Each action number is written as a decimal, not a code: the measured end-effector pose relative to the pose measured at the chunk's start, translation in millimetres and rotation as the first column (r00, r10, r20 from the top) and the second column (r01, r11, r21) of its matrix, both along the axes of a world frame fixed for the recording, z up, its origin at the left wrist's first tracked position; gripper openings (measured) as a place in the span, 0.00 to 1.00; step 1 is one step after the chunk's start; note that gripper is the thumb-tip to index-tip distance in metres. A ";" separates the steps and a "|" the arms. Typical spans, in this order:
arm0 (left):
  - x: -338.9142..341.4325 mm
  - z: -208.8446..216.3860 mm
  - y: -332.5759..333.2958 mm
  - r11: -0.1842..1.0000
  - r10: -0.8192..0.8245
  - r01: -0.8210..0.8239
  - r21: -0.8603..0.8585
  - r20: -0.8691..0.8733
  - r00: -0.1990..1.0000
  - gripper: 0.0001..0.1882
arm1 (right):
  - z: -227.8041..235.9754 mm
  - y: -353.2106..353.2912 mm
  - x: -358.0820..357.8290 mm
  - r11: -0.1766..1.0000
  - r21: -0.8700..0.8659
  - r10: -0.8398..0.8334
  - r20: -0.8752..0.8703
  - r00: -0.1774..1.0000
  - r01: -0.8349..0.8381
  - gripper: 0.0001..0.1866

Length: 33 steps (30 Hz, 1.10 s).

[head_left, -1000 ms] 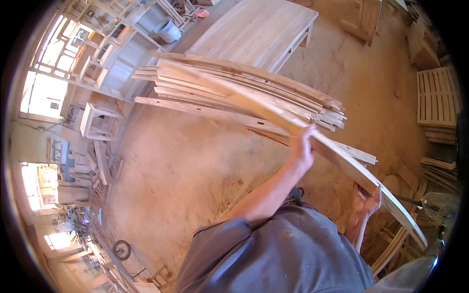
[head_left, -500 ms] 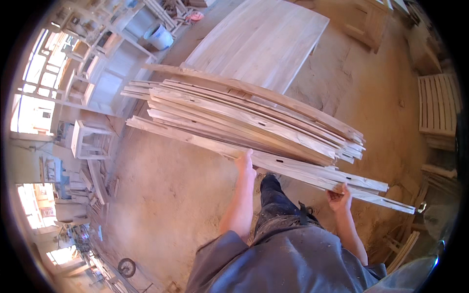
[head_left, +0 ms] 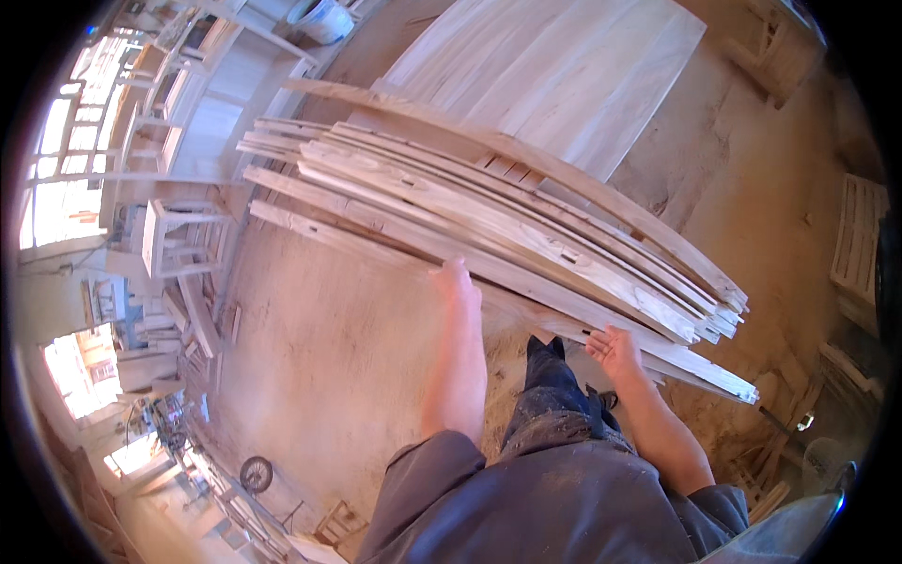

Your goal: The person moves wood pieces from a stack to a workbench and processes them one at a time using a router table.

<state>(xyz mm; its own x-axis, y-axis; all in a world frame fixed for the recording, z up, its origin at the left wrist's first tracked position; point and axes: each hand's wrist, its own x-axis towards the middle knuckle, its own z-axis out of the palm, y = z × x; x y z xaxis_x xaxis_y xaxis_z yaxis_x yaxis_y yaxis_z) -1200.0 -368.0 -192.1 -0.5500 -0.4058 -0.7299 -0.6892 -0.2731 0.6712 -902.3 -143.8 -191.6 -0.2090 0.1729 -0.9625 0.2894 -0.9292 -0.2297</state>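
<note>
In front of me, a long pale wooden board with slots cut in it lies along the near side of a stack of similar boards. My left hand is closed around its near edge at about the middle. Farther right, my right hand holds the same board, fingers bent over its edge close to a dark slot; part of its grip is hidden. A second board runs just beyond this one, close against the stack. One wider, slightly bowed plank lies along the stack's far side.
A large pale wooden panel stretches out behind the stack. To the left are a small wooden frame stool, wooden furniture frames and a white bucket. A wheel is at the lower left. Slatted wooden pieces stand at the right.
The near board has shifted left and toward me, opening a gap from the second board at its left part. My right hand has moved left with it. The view has turned slightly.
</note>
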 end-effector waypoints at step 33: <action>96.0 -78.4 -1.9 0.947 -0.114 0.107 0.303 0.006 0.993 0.31 | 49.7 -36.9 208.4 0.866 0.368 0.266 0.234 0.935 -0.338 0.22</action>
<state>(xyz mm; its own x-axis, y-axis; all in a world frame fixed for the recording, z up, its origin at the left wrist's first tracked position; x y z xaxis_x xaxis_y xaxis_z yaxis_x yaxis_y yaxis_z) -1104.0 -369.9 -270.5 -0.5606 -0.1023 -0.8217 -0.7407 -0.3817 0.5529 -693.9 -180.8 -141.9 -0.1527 0.5015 -0.8516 0.6093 -0.6307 -0.4806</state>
